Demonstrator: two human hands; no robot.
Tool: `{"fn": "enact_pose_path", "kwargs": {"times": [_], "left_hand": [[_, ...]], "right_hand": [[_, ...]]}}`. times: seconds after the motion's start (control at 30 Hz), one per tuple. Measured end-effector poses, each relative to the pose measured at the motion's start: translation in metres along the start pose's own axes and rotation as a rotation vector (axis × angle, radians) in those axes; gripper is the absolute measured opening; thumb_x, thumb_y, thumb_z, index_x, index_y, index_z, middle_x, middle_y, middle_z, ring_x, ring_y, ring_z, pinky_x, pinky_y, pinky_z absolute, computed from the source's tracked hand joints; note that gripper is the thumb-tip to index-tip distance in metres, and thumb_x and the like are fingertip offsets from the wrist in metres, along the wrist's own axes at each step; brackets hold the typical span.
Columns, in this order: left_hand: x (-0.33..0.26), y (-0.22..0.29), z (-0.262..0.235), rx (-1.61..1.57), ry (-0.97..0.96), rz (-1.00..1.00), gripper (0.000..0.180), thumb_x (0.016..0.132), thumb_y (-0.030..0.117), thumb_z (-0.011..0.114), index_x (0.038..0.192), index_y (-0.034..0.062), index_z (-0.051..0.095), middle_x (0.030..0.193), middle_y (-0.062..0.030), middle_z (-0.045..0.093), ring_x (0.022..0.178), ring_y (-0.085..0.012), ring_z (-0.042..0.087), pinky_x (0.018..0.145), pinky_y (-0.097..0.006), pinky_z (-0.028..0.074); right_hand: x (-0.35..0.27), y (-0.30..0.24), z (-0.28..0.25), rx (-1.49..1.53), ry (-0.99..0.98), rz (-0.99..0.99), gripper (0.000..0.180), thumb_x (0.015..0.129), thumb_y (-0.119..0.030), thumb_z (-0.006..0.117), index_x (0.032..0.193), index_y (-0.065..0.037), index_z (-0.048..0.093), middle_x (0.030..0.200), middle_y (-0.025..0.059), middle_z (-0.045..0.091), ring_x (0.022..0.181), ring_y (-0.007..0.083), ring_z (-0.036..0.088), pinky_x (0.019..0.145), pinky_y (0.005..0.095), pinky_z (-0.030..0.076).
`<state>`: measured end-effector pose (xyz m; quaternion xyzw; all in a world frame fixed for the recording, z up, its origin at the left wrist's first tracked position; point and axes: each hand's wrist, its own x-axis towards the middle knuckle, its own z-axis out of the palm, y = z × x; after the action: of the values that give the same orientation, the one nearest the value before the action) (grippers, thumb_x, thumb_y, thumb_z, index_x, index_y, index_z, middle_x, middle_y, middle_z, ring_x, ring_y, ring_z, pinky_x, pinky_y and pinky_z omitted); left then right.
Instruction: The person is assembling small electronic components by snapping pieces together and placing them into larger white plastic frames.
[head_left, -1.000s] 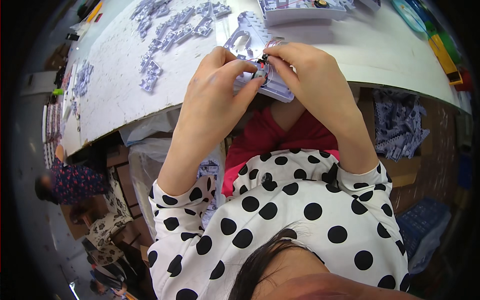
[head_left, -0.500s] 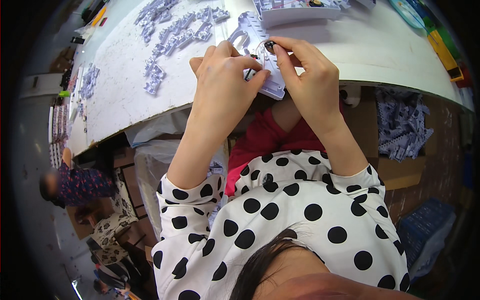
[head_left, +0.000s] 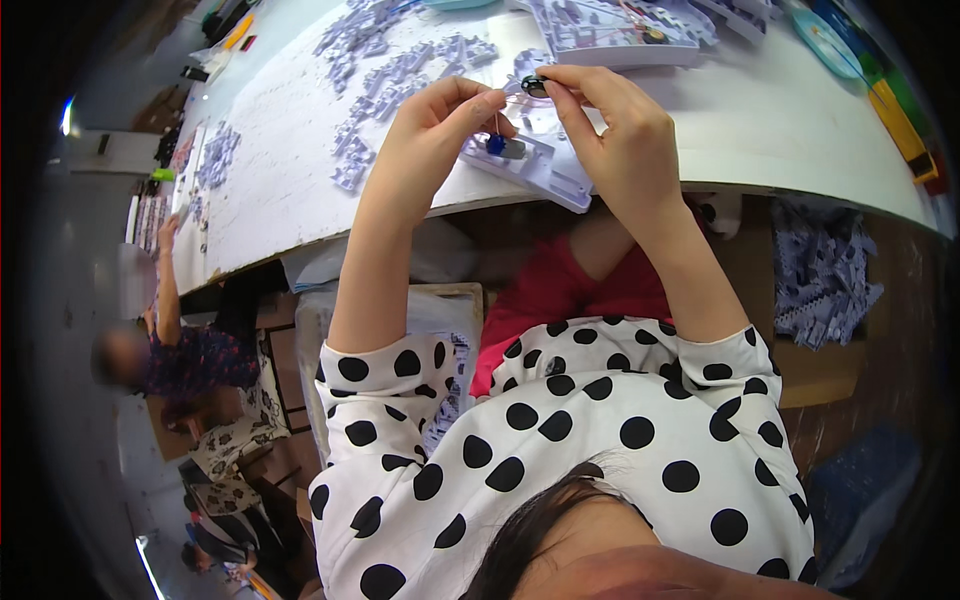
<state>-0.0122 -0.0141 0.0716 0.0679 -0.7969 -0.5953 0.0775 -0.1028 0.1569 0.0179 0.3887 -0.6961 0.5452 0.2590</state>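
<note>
Left hand (head_left: 435, 130) and right hand (head_left: 610, 120) pinch a small black part (head_left: 534, 86) above a lilac plastic tray (head_left: 540, 165)

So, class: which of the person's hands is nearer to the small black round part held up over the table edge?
Right. The right hand pinches the small black round part at its fingertips; the left hand sits just left of it, fingers reaching toward it.

Bright, even light on white table (head_left: 300, 170); below its edge dim. Fisheye bending, dark vignette at rim.
</note>
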Motion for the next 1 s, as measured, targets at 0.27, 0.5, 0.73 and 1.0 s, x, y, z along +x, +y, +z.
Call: {"fn": "enact_pose_path", "kwargs": {"times": [0.27,0.5,0.73,1.0], "left_hand": [[0.007,0.002,-0.027,0.201,-0.035,-0.091,0.027,0.09,0.022,0.073,0.106,0.0,0.072,0.086,-0.0072,0.071,0.08,-0.0125,0.066,0.074,-0.025,0.051],[0.021,-0.001,-0.042,0.186,-0.198,-0.228,0.046,0.092,0.023,0.071,0.124,-0.0068,0.057,0.096,-0.0128,0.072,0.084,-0.0153,0.07,0.072,-0.026,0.054],[0.0,-0.001,-0.056,-0.014,-0.134,-0.155,0.038,0.096,0.02,0.066,0.122,-0.0059,0.059,0.104,-0.0128,0.07,0.091,-0.0148,0.069,0.079,-0.026,0.056],[-0.059,-0.02,-0.034,-0.03,0.3,0.082,0.03,0.092,0.008,0.07,0.118,-0.0086,0.066,0.108,-0.0153,0.071,0.097,-0.0195,0.07,0.086,-0.032,0.06]], "right_hand": [[-0.001,-0.027,-0.003,-0.096,-0.151,-0.168,0.025,0.08,-0.007,0.07,0.105,-0.013,0.071,0.101,0.0036,0.066,0.097,0.0245,0.061,0.081,0.036,0.053],[0.004,-0.028,0.023,-0.033,-0.28,-0.37,0.022,0.075,-0.01,0.073,0.096,-0.015,0.072,0.104,0.0,0.064,0.102,0.0225,0.059,0.083,0.0355,0.054],[0.017,-0.036,0.037,0.03,-0.288,-0.386,0.023,0.078,-0.012,0.074,0.1,-0.01,0.068,0.105,0.0038,0.065,0.103,0.0249,0.06,0.09,0.0387,0.051],[0.01,-0.041,0.05,0.012,-0.374,-0.264,0.021,0.083,-0.012,0.071,0.102,-0.008,0.067,0.095,0.0075,0.069,0.091,0.0271,0.064,0.086,0.0397,0.05]]}}
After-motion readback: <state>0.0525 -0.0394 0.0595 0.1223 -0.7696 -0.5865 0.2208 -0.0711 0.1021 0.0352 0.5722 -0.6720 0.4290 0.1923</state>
